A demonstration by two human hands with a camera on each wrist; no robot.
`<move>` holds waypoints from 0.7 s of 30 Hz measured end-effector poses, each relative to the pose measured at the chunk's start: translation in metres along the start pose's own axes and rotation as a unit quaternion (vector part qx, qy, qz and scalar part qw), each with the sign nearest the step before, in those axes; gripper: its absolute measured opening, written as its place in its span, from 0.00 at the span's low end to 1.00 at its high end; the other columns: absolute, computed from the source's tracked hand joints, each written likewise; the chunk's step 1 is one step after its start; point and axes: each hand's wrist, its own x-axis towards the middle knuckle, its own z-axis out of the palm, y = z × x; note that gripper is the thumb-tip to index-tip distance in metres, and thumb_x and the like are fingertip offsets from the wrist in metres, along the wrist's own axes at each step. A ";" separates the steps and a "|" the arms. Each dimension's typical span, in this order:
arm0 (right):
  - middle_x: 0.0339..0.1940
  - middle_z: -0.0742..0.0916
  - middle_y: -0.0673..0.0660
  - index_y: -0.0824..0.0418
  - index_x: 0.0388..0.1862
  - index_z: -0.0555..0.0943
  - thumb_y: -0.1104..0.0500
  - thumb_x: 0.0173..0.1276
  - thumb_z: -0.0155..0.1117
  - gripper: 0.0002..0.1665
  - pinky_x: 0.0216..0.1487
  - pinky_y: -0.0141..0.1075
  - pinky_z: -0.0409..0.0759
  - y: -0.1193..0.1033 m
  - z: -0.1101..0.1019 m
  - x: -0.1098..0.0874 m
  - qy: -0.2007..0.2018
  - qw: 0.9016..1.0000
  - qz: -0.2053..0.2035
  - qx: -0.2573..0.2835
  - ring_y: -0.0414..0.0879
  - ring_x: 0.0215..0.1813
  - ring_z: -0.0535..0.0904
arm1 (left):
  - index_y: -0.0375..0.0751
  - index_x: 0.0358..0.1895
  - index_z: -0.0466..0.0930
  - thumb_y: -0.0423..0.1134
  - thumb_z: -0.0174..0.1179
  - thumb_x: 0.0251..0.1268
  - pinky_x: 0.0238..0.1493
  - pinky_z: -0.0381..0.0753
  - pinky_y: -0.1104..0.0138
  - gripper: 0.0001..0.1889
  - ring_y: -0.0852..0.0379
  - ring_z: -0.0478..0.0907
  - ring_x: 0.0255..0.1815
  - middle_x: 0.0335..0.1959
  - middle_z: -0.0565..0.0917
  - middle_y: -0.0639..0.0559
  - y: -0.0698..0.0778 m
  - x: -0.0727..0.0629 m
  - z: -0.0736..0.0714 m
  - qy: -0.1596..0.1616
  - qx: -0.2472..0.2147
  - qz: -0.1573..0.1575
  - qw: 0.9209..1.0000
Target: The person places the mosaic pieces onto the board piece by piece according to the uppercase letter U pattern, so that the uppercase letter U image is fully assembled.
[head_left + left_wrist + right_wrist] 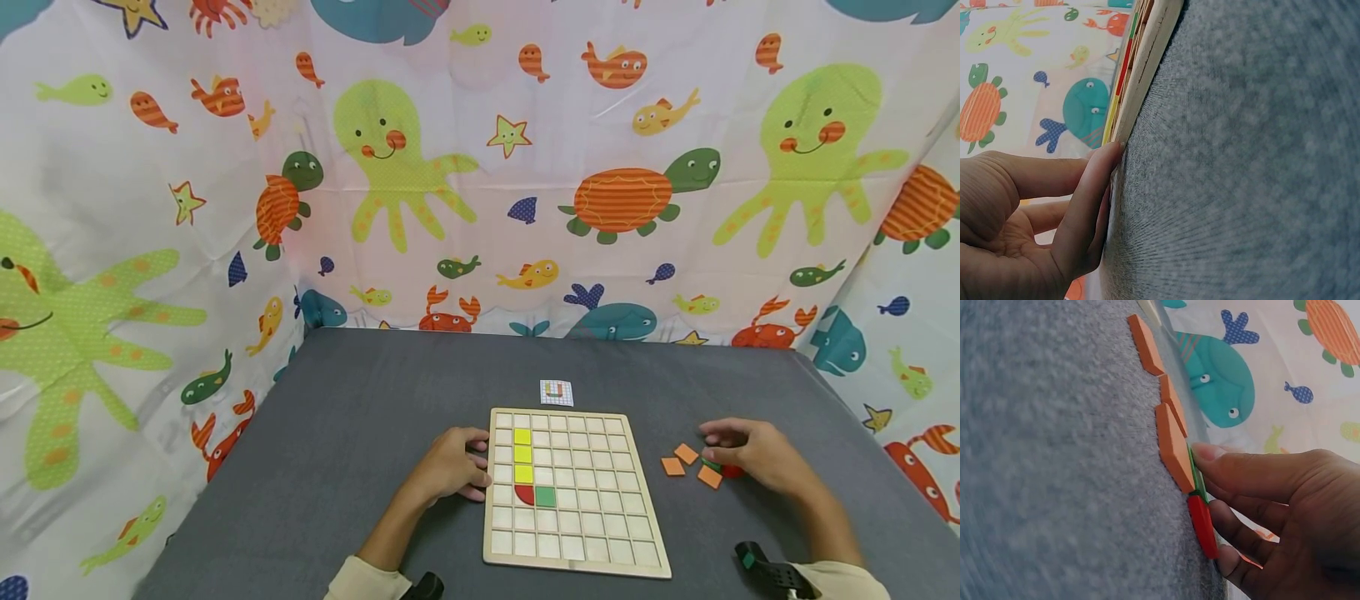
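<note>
A wooden grid board [573, 560] lies on the grey cloth. In its second column from the left are three yellow squares [522, 454], with a red quarter-round tile [525, 495] below them. A green square [545, 497] sits right of the red one. My left hand [452, 467] rests its fingertips against the board's left edge, fingers loosely bent. Over a small group of loose tiles at the right is my right hand [753, 454], its thumb at a green tile [1197, 474]. A red tile [1202, 526] lies under its other fingers. Three orange tiles [1174, 447] lie beside them.
A small white pattern card [557, 392] lies just behind the board. Grey cloth [360, 400] covers the table. Curtains with sea animals [495, 100] hang behind and at both sides. Dark wrist straps [772, 575] show near both cuffs.
</note>
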 end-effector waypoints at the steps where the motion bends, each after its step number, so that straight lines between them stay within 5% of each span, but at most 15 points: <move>1: 0.47 0.90 0.57 0.68 0.59 0.86 0.52 0.70 0.77 0.27 0.40 0.26 0.82 -0.001 0.000 0.000 0.002 1.000 0.001 0.000 0.38 0.43 0.81 | 0.27 0.72 0.73 0.16 0.70 0.54 0.29 0.94 0.58 0.37 0.50 0.85 0.43 0.57 0.78 0.37 0.000 0.000 0.000 0.000 0.000 0.000 1.000; 21: 0.48 0.89 0.59 0.67 0.59 0.86 0.53 0.68 0.77 0.26 0.41 0.33 0.79 0.000 -0.011 -0.004 -0.021 0.999 0.018 -0.028 0.48 0.46 0.80 | 0.26 0.72 0.73 0.16 0.70 0.55 0.30 0.94 0.58 0.37 0.49 0.85 0.44 0.57 0.78 0.36 -0.001 -0.001 0.000 -0.004 -0.002 0.003 1.000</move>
